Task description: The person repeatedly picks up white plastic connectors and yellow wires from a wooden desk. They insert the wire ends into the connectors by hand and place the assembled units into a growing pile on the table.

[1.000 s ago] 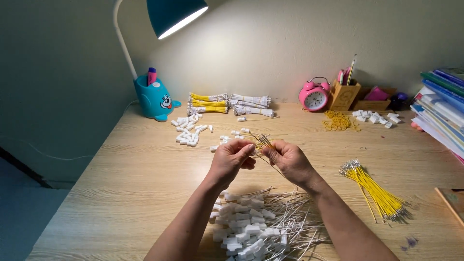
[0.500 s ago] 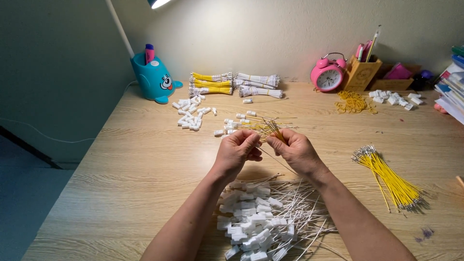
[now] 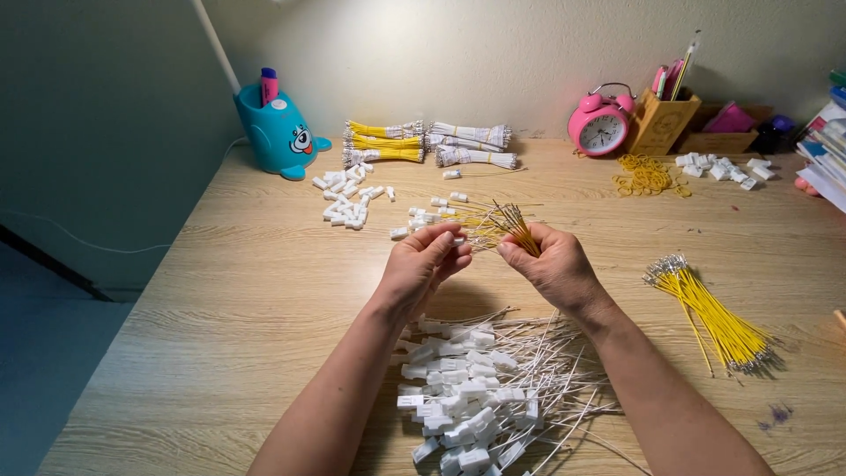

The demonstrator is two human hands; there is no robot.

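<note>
White wires with plastic plugs [image 3: 480,397] lie heaped at the bottom centre of the frame, right under the forearms. Just above them, the right hand [image 3: 557,264] is closed round a small bunch of yellow wires [image 3: 509,227], metal tips fanning toward the upper left. The left hand [image 3: 425,264] pinches something small at its fingertips beside that bunch — a white plug, it seems, though it is too small to be sure. Compared with a second ago the view has swung left and dipped; the hands hold the same pinch, so the fitting looks mid-step. Right of frame, loose yellow wires [image 3: 714,313] lie spread on the wooden desk [image 3: 220,291]. Further up, scattered white plugs [image 3: 351,196], tied wire bundles [image 3: 427,145], a blue pen holder [image 3: 278,132] — and a pink alarm clock [image 3: 599,128] at the wall.
</note>
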